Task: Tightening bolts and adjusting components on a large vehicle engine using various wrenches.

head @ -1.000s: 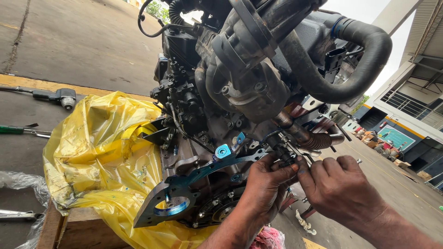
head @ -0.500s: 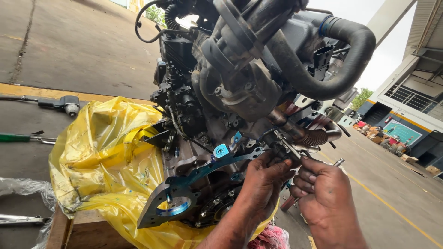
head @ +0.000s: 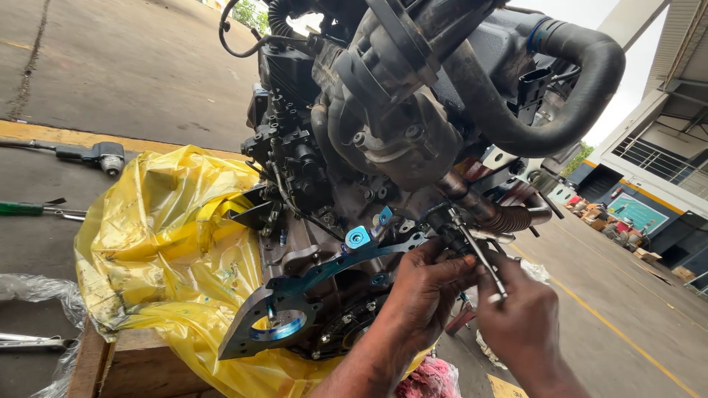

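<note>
**Thin metal rod held at the engine's lower side**

The metal rod (head: 478, 252) runs slantwise from the right hand (head: 521, 324) up and left into a dark fitting (head: 436, 219) low on the engine (head: 391, 140). The right hand's fingers are curled narrowly round the rod's lower end, thumb and forefinger pinching it. Just beside it, the left hand (head: 424, 295) presses against the engine, its fingers touching the parts right under the fitting (whether they grip anything there cannot be told).

A dark blue-tinted bracket (head: 310, 295) with a round hole at its lower end stretches down and left from the hands, bolted along the engine's side. A thick black hose (head: 568, 103) loops over the top right of the engine. The engine sits on a wooden pallet (head: 125, 368), with a crumpled yellow plastic sheet (head: 162, 243) spread under and beside it.

Well apart on the concrete floor (head: 110, 66) to the left lie a power tool (head: 92, 155) and a green-handled tool (head: 33, 210).
</note>
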